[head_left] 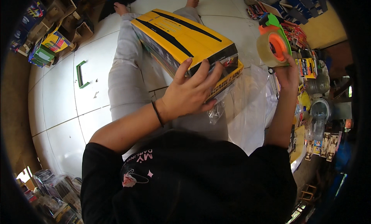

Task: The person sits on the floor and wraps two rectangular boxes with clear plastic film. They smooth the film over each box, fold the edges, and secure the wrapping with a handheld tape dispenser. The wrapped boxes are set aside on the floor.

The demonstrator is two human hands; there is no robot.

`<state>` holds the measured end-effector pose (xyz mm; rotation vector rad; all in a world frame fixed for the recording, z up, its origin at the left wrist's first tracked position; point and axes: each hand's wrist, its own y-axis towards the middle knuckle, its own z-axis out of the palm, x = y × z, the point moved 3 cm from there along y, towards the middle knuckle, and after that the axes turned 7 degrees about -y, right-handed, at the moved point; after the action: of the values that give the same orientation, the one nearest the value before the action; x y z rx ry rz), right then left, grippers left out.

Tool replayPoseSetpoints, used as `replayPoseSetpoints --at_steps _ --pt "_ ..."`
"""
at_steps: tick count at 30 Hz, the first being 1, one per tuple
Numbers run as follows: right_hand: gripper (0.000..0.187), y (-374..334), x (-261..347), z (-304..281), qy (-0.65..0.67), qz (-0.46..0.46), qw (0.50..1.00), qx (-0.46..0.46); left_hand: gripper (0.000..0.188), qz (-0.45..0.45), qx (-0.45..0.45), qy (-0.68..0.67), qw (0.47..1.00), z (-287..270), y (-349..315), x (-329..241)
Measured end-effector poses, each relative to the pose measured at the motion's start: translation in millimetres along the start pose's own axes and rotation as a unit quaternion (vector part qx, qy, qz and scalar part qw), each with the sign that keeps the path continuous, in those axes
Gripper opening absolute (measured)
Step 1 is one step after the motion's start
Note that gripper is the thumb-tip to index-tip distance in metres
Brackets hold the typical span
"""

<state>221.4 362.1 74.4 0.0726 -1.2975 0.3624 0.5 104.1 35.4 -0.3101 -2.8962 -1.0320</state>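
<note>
A large yellow and black cardboard box [181,29] with a dark printed side lies slantwise between my legs. My left hand [191,85] grips its near end, fingers spread over the edge and thumb lower down. Clear plastic film [249,108] hangs crumpled beside that end. Off to the right, my right hand [288,73] is closed on a tape dispenser [284,33], green and orange with a wide roll of clear tape [266,50] on it. The dispenser is raised, apart from the box.
White floor tiles [58,104] surround my outstretched legs [127,69]. A green-edged bracket-shaped piece [80,74] and small scraps lie at the left. Boxed goods [56,40] stand far left. Packages, clear plastic jars [319,110] and small wooden models [328,145] crowd the right.
</note>
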Motion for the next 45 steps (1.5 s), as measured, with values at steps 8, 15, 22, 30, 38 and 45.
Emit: replayPoseSetpoints --at_steps 8,15,22,30,38,45 --pt "0.04 -74 19 65 -0.017 -0.028 0.984 0.177 0.066 0.023 -0.003 0.038 0.999 -2 -2 -1" --pt "0.05 -116 40 121 -0.485 -0.37 0.78 0.137 0.062 0.008 -0.039 -0.008 0.999 1 -6 3" --pt "0.044 -123 31 167 -0.584 -0.443 0.658 0.172 0.06 0.009 -0.071 -0.015 0.997 2 -6 4" --pt "0.043 -130 25 188 -0.655 -0.443 0.578 0.203 0.054 0.011 -0.135 -0.052 0.989 4 -5 8" --pt "0.044 -113 49 205 -0.727 -0.378 0.481 0.311 0.051 0.004 -0.12 -0.085 0.989 4 -6 6" --pt "0.049 -113 49 208 -0.75 -0.377 0.436 0.323 0.051 -0.001 -0.108 -0.082 0.991 2 -7 5"
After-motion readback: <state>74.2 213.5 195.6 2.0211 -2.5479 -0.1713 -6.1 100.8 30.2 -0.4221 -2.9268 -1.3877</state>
